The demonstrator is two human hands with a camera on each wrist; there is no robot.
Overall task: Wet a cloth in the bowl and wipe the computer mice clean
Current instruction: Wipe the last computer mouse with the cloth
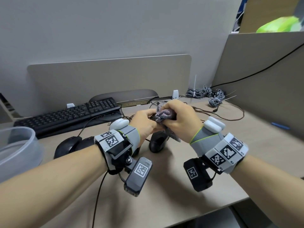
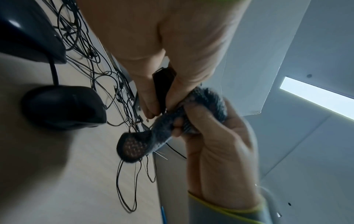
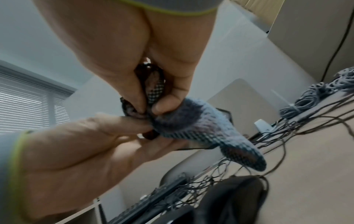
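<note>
Both hands are raised above the desk, close together. My right hand [image 1: 171, 119] grips a bunched grey-pink knitted cloth [image 1: 164, 113], also seen in the wrist views as the cloth [image 2: 206, 100] [image 3: 191, 124], with one end hanging down. My left hand [image 1: 150, 118] pinches a small black object [image 2: 162, 86] against the cloth; most of it is hidden, so I cannot tell what it is. Black mice lie on the desk: one [image 1: 158, 142] under the hands, two [image 1: 68, 145] [image 1: 87, 142] at the left.
A translucent plastic bowl [image 1: 18, 145] stands at the left edge. A black keyboard [image 1: 69, 114] lies at the back left. Thin tangled wires [image 1: 213, 112] and coiled grey cables [image 1: 205, 94] cover the back right. Partition panels enclose the desk [image 1: 164, 186].
</note>
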